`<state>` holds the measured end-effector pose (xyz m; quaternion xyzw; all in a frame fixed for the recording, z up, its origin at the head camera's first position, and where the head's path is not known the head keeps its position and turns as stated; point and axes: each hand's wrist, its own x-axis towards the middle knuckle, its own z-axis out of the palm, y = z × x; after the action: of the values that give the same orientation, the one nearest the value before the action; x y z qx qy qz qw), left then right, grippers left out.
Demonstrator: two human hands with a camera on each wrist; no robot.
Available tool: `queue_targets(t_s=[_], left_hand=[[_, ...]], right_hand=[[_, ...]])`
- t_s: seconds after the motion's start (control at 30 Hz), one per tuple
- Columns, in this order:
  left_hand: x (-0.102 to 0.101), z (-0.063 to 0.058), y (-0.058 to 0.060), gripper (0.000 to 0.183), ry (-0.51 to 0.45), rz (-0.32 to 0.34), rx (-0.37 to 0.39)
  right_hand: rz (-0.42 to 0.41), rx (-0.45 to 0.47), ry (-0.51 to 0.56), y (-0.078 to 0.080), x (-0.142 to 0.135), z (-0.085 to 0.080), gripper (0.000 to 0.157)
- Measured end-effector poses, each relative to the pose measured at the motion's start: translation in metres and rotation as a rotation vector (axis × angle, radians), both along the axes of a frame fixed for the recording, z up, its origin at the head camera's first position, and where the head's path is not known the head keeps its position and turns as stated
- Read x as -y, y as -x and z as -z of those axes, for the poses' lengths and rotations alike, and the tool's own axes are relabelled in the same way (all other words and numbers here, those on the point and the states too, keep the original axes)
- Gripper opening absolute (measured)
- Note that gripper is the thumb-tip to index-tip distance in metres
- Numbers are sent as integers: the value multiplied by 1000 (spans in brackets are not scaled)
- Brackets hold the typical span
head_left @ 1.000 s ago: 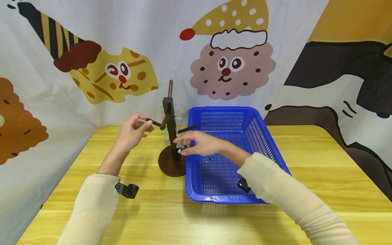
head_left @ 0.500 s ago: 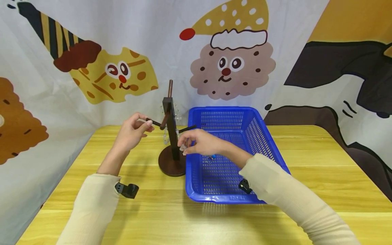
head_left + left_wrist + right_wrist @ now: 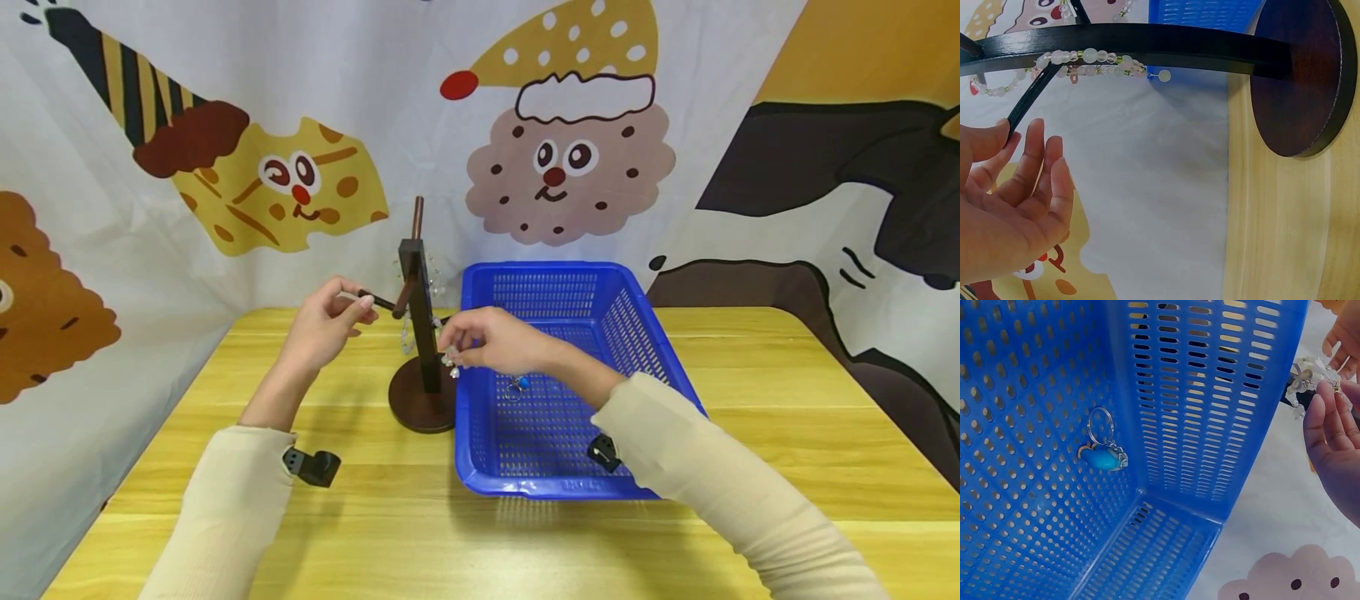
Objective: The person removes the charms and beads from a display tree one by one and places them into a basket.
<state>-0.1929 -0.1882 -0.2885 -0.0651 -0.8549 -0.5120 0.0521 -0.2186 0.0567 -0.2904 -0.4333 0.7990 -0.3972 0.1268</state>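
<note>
A dark wooden jewelry stand (image 3: 420,333) with a round base and several pegs stands upright left of the blue basket. My left hand (image 3: 326,323) pinches the end of its left peg (image 3: 1032,97) between thumb and finger. Around that peg hangs a beaded bracelet (image 3: 1090,56) of pale and green beads. My right hand (image 3: 498,340), just right of the post, pinches a clear beaded bracelet (image 3: 1310,378) between thumb and fingers. The right peg is mostly hidden behind this hand, so I cannot tell whether the bracelet is still around it.
The blue basket (image 3: 472,479) stands right of the stand, its rim under my right forearm. Inside lies a keychain with a blue charm (image 3: 1100,458). More beads (image 3: 435,279) show behind the post. A patterned cloth (image 3: 420,125) hangs behind the wooden table (image 3: 375,517).
My right hand has shifted slightly right and up, closing its fingers on the clear bracelet and covering most of the right peg. My left hand has stayed in place.
</note>
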Motion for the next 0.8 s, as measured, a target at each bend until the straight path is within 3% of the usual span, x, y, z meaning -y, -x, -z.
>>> queue_targets(t_s=[0.8], left_hand=[[0, 4, 4, 28, 6, 4, -18]], right_hand=[[55, 18, 34, 4, -18, -19, 20]])
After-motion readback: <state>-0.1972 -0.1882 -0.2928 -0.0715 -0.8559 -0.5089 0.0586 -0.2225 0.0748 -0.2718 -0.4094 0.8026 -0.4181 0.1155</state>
